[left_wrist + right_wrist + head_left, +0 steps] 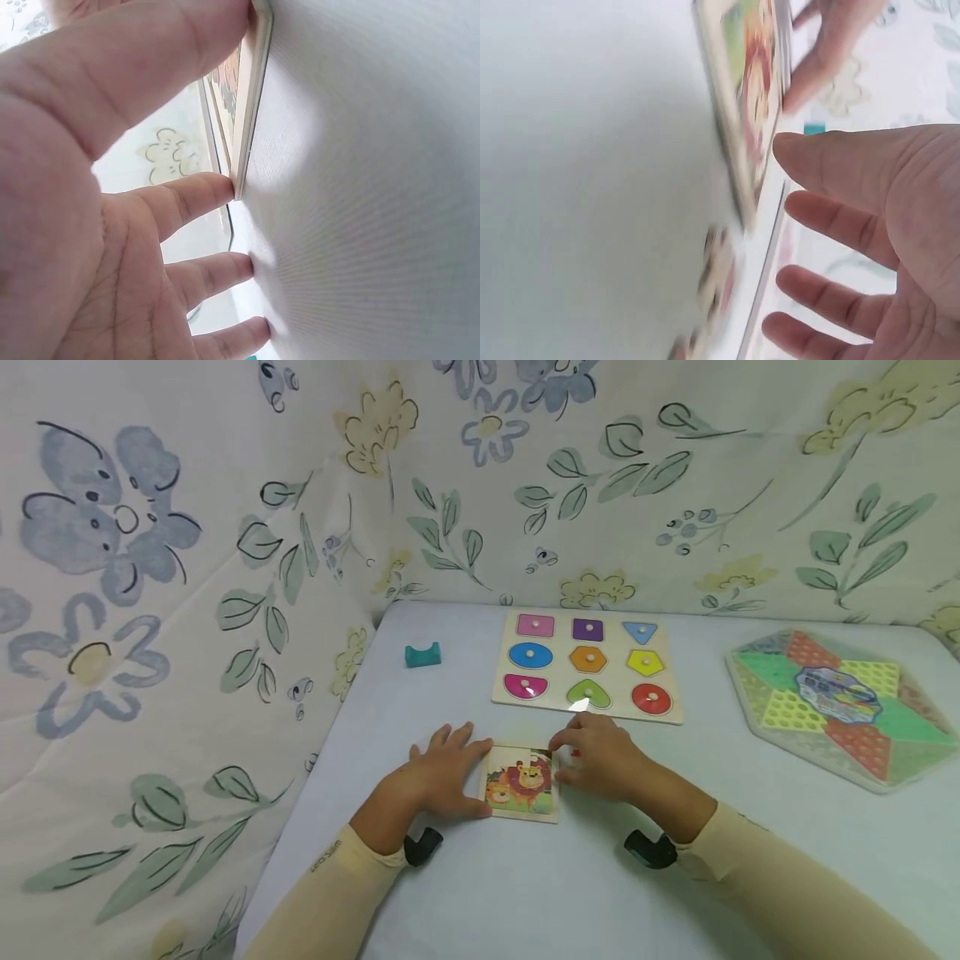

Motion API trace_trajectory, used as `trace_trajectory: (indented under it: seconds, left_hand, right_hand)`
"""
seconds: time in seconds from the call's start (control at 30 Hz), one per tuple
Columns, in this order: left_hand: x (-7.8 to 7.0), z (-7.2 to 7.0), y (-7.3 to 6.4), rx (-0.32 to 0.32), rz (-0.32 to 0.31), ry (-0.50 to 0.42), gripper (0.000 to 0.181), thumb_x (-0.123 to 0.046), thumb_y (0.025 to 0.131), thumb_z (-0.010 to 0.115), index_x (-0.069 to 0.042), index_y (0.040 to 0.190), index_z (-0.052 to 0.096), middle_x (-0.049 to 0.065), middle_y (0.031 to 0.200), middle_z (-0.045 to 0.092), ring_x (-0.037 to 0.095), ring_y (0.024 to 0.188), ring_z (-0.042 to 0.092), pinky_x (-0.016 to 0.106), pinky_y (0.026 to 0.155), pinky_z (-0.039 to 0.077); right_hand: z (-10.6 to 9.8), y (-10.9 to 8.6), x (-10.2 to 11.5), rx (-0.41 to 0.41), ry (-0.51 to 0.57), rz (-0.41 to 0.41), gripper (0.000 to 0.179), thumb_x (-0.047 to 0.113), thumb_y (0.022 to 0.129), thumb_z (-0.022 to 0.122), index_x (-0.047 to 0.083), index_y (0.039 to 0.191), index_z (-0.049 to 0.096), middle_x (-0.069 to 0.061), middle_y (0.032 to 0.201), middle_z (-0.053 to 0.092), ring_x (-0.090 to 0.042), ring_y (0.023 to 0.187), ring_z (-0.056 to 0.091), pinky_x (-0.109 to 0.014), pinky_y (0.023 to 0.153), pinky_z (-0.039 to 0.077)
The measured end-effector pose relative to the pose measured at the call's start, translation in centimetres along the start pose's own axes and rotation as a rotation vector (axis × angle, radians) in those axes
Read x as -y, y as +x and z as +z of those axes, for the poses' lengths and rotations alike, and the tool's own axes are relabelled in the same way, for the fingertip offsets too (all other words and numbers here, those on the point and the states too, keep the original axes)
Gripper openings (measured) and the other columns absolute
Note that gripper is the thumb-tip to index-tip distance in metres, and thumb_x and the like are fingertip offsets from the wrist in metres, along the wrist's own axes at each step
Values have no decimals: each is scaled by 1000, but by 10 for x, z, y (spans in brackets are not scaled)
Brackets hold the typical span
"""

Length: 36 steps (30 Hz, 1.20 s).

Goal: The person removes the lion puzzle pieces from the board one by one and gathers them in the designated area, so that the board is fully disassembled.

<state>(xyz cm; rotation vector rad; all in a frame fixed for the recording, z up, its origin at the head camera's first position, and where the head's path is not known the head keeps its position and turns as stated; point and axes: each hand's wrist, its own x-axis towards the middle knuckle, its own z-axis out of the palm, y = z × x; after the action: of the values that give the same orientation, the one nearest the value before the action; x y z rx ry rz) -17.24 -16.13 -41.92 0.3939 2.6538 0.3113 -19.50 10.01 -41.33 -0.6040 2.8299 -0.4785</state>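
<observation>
A small square wooden lion puzzle (521, 785) lies flat on the white table, a pale patch showing along its upper part. At its left side is my left hand (442, 777), with the thumb and index fingertip touching the frame near its two left corners. The left wrist view shows those fingers nearly straight, with the other fingertips at the tabletop. My right hand (603, 756) is over the puzzle's right edge, fingers extended and thumb apart, holding nothing in the right wrist view. Loose puzzle pieces (718, 270) lie on the table beside the frame, blurred there and mostly hidden under my right hand in the head view.
Behind the puzzle lies a wooden shape board (558, 656) with colourful knobbed pieces. A teal notched block (423, 655) sits at the back left. On the right is a hexagonal clear package (780, 722) of coloured pieces. Floral cloth (480, 527) hangs behind the table.
</observation>
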Motion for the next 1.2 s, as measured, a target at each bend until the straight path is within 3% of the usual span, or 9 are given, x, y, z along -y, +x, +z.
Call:
trace_trajectory:
  seconds: [0.17,0.53,0.93,1.07,1.2]
  left_hand:
    - [-3,-1,2,14,5,5,95,-55,80,82,-30,159,36,7,172,18,42,157,10,79,113,19]
    - [-7,0,6,18,-3,30,97,-57,79,81,-32,160,34,6,172,17,40,157,10,77,114,20]
    - [-5,0,5,1,-4,33,97,-56,78,83,-31,159,36,7,171,19,41,156,12,78,113,21]
    - [-4,-1,4,10,-9,26,96,-55,79,83,-31,160,36,7,171,18,41,157,11,78,113,21]
    - [-1,-2,2,14,-17,21,97,-55,79,83,-30,160,36,7,171,18,41,157,11,78,114,20]
  right_hand:
    - [9,8,17,-3,-52,-21,29,37,79,88,27,105,79,-5,114,62,-28,115,51,-51,86,50]
    - [10,13,23,46,17,9,18,25,82,87,22,99,80,-4,110,61,-23,104,48,-44,82,45]
    - [19,9,25,-80,-48,-92,28,20,81,88,19,107,78,-2,102,67,-20,98,58,-39,88,56]
    - [16,10,25,-71,42,-65,31,14,86,83,18,115,74,0,101,68,-19,97,62,-39,90,59]
    - [6,10,21,-44,155,-60,23,13,90,78,16,113,76,3,96,68,-16,91,61,-36,84,58]
